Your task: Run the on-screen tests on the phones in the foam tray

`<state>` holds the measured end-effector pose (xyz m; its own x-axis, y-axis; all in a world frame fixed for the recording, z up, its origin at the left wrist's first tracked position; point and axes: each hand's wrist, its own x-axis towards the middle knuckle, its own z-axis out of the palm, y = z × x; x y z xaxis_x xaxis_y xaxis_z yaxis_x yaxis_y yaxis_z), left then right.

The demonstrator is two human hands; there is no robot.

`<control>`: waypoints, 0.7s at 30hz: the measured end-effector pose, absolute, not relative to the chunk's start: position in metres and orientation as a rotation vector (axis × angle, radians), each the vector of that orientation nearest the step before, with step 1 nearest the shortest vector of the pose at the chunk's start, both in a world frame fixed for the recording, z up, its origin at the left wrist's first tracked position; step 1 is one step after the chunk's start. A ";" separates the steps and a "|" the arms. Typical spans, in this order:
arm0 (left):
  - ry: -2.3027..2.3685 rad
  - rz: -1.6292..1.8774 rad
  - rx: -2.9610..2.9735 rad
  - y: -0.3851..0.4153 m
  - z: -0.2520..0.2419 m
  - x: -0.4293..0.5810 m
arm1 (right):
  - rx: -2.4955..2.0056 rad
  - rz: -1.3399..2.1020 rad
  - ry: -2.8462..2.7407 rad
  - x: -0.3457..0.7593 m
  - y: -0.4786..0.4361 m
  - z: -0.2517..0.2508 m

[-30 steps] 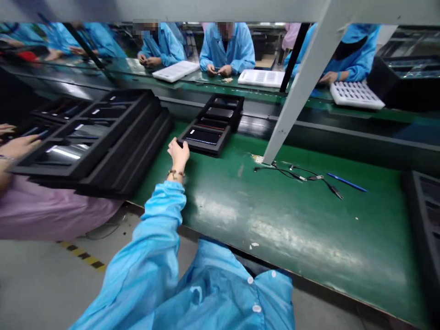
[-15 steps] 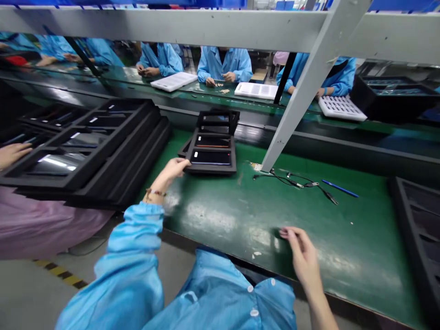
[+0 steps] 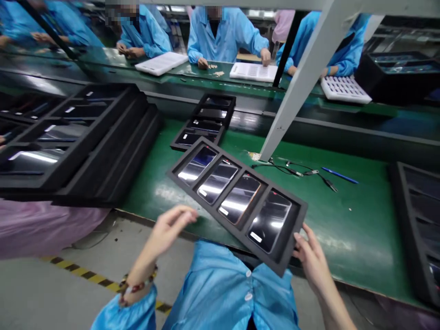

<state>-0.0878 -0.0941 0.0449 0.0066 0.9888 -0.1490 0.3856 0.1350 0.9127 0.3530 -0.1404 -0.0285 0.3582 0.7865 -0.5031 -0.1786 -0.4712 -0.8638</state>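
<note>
Since the earlier frame, the black tray [image 3: 220,210] has come off the other tray [image 3: 180,147] at upper centre and swung round to the middle of the frame; the left hand [image 3: 173,227] has let go of it, and the right hand [image 3: 309,250] has taken its near right end. Largest is the green table [image 3: 343,238], running across the frame to the lower right. The stack of trays [image 3: 130,137] fills much of the left side. At centre, the black tray slants from upper left down to lower right, its low corner reaching past the table's near edge; whether its far end touches the table cannot be told. A grey post [image 3: 288,96] rises right of upper centre, and a dark side tray [image 3: 398,201] stands at the right edge. Along the top, people in blue [image 3: 220,32] sit behind white trays [image 3: 161,64]. At lower right, the right hand grips the black tray's end, thumb at the rim. At lower left of centre, the left hand is empty, fingers loosely bent, just beside the tray's near side. Four phones [image 3: 240,197] lie in the black tray's four compartments, one in each. Right of the post's foot lie black cables [image 3: 290,170], then a blue pen [image 3: 339,175]. Smallest are the phones' white labels [image 3: 256,237].
</note>
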 end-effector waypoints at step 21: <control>1.915 0.432 2.240 -0.029 0.004 0.023 | -2.144 0.037 -1.539 0.406 -0.134 -0.024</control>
